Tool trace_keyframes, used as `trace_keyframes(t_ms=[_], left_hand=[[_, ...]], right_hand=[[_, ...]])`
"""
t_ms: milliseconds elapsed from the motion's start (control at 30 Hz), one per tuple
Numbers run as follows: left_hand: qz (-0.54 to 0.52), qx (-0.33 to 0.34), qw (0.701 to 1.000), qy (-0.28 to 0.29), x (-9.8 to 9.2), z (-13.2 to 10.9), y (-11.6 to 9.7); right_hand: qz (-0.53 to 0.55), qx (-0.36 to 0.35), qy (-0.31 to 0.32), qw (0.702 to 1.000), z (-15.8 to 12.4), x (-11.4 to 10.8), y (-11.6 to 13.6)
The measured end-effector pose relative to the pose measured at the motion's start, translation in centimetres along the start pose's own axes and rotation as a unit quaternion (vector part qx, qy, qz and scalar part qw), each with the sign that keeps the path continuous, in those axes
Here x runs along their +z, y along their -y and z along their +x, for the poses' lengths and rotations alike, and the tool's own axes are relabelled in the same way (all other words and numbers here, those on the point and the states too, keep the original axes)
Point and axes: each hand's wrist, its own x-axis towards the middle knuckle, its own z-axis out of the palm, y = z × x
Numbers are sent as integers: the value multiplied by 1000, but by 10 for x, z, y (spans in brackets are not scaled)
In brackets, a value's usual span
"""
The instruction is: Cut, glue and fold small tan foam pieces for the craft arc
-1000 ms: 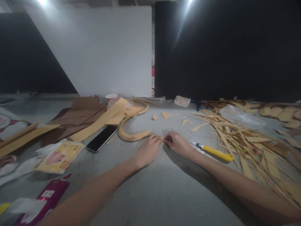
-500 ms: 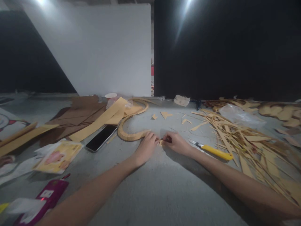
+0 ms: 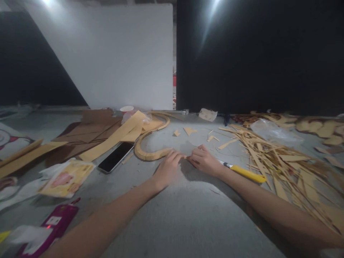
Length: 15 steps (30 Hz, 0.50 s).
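Observation:
A curved tan strip, banded in short segments, snakes across the grey table toward me. Its near end runs under the fingers of my left hand, which are closed on it. Close by on the right, my right hand has its fingers curled together at a small tan piece that shows between the two hands. How that piece meets the strip is hidden by my fingers. A yellow utility knife lies beside my right wrist, its blade partly covered by the hand.
Left of the strip are a black phone, tan and brown sheets, a yellow tissue pack and a purple device. Thin offcuts pile up on the right near a clear plastic bag. Upright boards stand behind.
My right hand has turned over and shifted slightly right, with its knuckles raised. The small tan piece between my hands is less exposed. My left hand has hardly moved.

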Motion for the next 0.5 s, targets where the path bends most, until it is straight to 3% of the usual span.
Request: trace_keyframes(t_ms=[167, 500], left_hand=[[28, 19, 998, 52, -1, -2, -1], [112, 14, 987, 118, -9, 2, -23]], right_hand=[[-77, -67, 37, 994, -2, 0, -4], [-87, -152, 103, 979, 3, -17, -10]])
